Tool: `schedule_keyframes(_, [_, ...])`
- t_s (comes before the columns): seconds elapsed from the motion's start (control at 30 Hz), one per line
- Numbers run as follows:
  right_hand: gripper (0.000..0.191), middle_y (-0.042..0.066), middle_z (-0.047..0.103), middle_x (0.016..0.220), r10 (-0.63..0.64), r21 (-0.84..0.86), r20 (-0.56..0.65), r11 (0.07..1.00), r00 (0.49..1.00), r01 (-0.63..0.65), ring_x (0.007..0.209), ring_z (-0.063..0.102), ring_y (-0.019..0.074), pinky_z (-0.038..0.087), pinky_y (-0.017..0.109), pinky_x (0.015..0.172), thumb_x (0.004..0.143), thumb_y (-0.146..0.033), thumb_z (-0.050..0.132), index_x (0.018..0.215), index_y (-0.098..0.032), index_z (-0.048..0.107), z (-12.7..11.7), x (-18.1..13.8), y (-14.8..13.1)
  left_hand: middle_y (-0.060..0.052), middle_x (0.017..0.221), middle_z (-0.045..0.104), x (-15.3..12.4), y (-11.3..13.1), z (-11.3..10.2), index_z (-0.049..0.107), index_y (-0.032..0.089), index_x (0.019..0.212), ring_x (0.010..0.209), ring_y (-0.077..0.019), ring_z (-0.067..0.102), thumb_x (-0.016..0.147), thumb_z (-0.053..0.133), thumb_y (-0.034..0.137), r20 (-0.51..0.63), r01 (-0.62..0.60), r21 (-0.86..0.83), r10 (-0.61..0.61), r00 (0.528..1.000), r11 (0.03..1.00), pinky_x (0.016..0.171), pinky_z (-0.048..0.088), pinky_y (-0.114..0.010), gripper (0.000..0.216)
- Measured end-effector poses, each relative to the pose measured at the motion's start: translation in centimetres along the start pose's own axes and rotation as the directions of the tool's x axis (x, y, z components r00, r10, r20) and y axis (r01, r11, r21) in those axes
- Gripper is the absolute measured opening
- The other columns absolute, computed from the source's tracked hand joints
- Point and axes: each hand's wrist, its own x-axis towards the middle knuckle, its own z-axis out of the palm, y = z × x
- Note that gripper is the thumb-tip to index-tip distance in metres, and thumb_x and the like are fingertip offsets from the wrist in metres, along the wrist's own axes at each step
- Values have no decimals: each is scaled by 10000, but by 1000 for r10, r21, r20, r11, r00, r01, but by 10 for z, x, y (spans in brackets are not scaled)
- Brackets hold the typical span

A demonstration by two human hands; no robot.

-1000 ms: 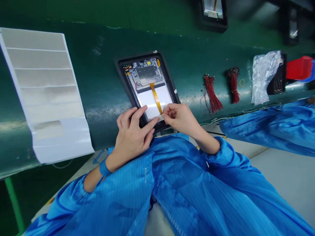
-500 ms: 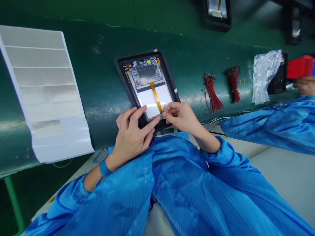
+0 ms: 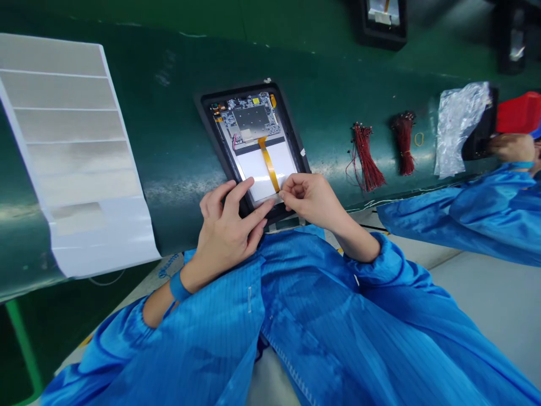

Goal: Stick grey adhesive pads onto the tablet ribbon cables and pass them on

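Observation:
An opened tablet [image 3: 253, 144] lies on the green belt, back cover off, showing a circuit board [image 3: 249, 121], a white panel and an orange flex cable [image 3: 269, 165]. My left hand [image 3: 226, 228] rests on the tablet's near left corner, fingers spread flat and the index finger pressing the white panel. My right hand [image 3: 310, 197] is curled at the near right corner, thumb and fingers pinching a small strip at the flex cable's lower end.
A white sheet of silver strips [image 3: 71, 146] lies on the belt at left. Two bundles of red wires [image 3: 366, 158] and a crumpled plastic bag [image 3: 459, 127] lie at right. A co-worker's blue sleeve [image 3: 456, 220] and hand [image 3: 511, 148] reach toward a red box [image 3: 519, 111]. Another tablet [image 3: 382, 20] sits farther up.
My hands stay in place on the tablet. The co-worker's hand has come into view at far right, by the red box. The view has shifted slightly.

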Motion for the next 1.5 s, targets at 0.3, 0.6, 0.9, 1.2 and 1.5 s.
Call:
schedule_keyframes(0.3, [137,-26,602,639,-12,-72,-29,997,1000,9,614,515,100,404,257,640,854,-172,633,726,-197,592,1,-1,-7,-137,1683,452,1,-1,1,734,339,1442,1508,-431,402,992,705,284,3,-6,6,6,1000,1000,1222,357,-651,454])
schedule_keyframes(0.6, [191,-38,561,630,-75,-254,-89,966,993,51,603,484,107,365,275,660,876,-156,620,721,-216,528,8,-4,-9,-119,1694,454,0,3,2,698,330,1474,1511,-415,403,991,682,305,6,10,57,-10,1000,998,1234,333,-627,484])
schedule_keyframes(0.9, [169,41,632,757,-227,-671,-141,737,964,76,682,493,165,295,319,651,1021,-318,641,938,-183,698,-5,-12,4,-121,1738,392,2,6,0,712,330,1456,1529,-440,386,989,682,304,10,36,75,-37,999,997,1239,314,-658,469])
schedule_keyframes(1.2, [379,91,617,992,-649,-723,4,523,761,451,926,521,226,441,368,769,1016,-117,481,1151,-246,812,-32,-13,61,-121,1554,580,26,11,-9,826,279,1181,1482,-415,450,1026,664,311,18,30,122,-32,999,992,1183,386,-634,227])
schedule_keyframes(1.5, [354,83,663,1034,-786,-526,-209,592,582,611,922,608,205,520,360,783,1016,-95,451,1174,-228,738,-27,-14,85,-132,1510,620,63,25,-11,773,194,922,1391,-428,508,983,682,259,102,-8,241,-17,995,971,1087,425,-619,128])
